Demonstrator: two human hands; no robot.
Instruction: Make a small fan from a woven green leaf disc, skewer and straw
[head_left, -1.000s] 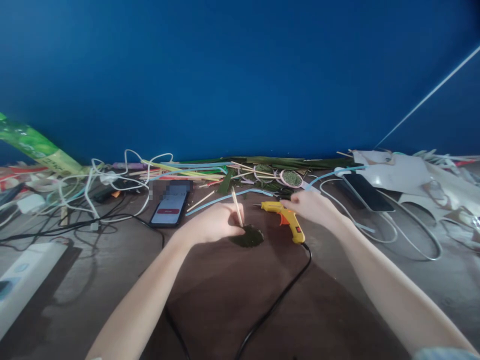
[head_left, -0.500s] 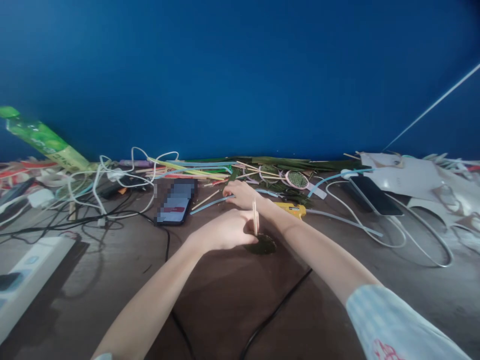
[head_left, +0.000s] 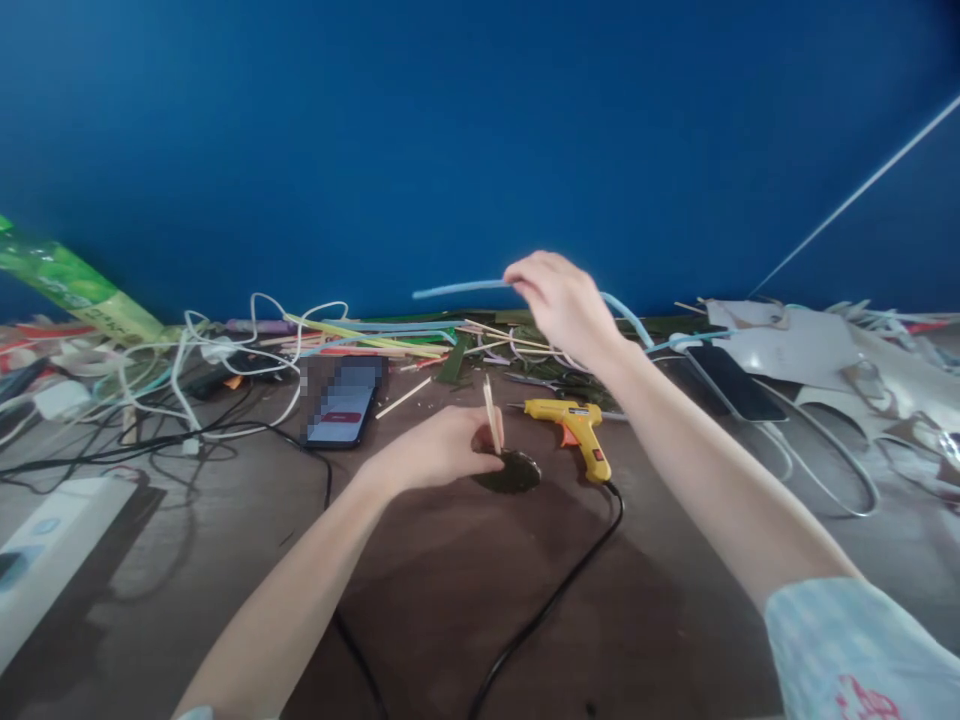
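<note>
Since half a second before, the right hand [head_left: 556, 300] had risen from beyond the left hand [head_left: 444, 448], lifting a light-blue flexible strip [head_left: 459, 288] off the table [head_left: 420, 610], and the yellow glue gun [head_left: 589, 428] had come out from behind the right forearm. Far left of the left hand, a green bottle [head_left: 71, 285] stood tilted, with a white power strip [head_left: 52, 560] nearer the person and a tangled white cable [head_left: 176, 385] between bottle and hand. A lit phone [head_left: 337, 415] lay beyond the left wrist. The left hand had its thumb and fingers closed on pale wooden sticks [head_left: 491, 415], nearly upright, their lower ends at a dark green disc [head_left: 514, 474] just right of its thumb. The right hand pinched the light-blue flexible strip, one end jutting left of it, the rest curving down to its right. Below that hand lay the yellow glue gun, nozzle towards the left hand; well right of both hands lay a dark-screened phone [head_left: 739, 385]
</note>
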